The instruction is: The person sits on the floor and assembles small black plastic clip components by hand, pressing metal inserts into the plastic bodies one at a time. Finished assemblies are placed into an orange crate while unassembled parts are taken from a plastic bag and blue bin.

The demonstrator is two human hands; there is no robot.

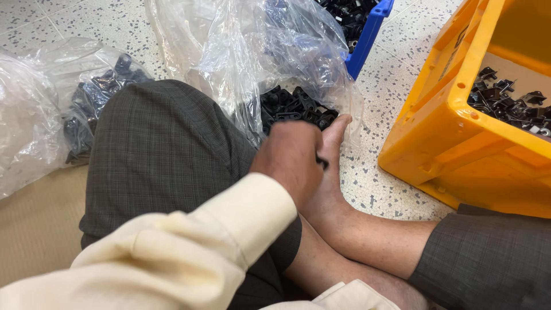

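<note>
Black plastic parts: a loose heap sits in the open mouth of a clear plastic bag on the speckled floor, just above the hand and touching the toes of a bare foot.
Left hand: the hand in the cream sleeve is knuckles-up right at the edge of the heap, fingers curled in and closed.
What it's holding: a small black piece pokes out on the right side of the fist, so the fingers look pinched around it. Most of it is buried in the hand.
Which way it points: can't really tell. Only a stub shows, sticking out toward the foot; the long axis is hidden.
Right hand: not visible, only a scrap of cream cuff at the bottom edge.
Hard to see: fingertips are all tucked under, and the bag's glare blurs the back of the heap.
Around it: grey checked trouser leg to the left, another clear bag of dark parts beyond it, an orange crate with more black parts on the right, and a blue bin up top, cut off by the frame.
</note>
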